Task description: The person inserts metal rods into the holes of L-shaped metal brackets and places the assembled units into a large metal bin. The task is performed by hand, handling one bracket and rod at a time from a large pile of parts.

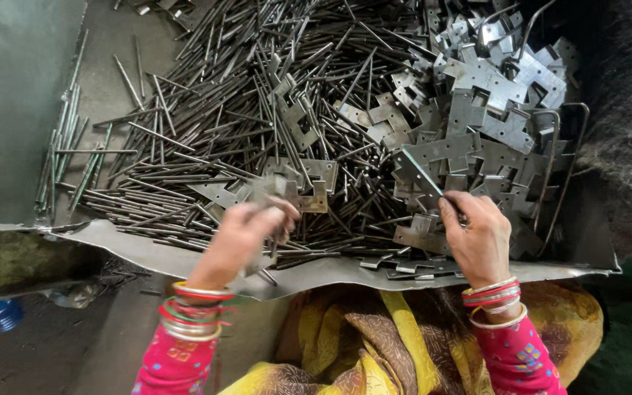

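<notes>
Meanwhile, a person's left hand (239, 238) has its fingers curled around a small metal hinge plate (281, 192), which sticks out just above the fingertips. The right hand (477, 235) pinches a thin steel pin (424, 175) that slants up and away from its fingertips, over a heap of pins (243, 95) and hinge plates (477, 110) on a metal sheet (9, 110).

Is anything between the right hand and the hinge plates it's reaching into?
Nothing visible. The right hand already rests on the pile of hinge plates, fingertips on a loose plate. The left hand holds a hinge piece above the metal pins.
</notes>
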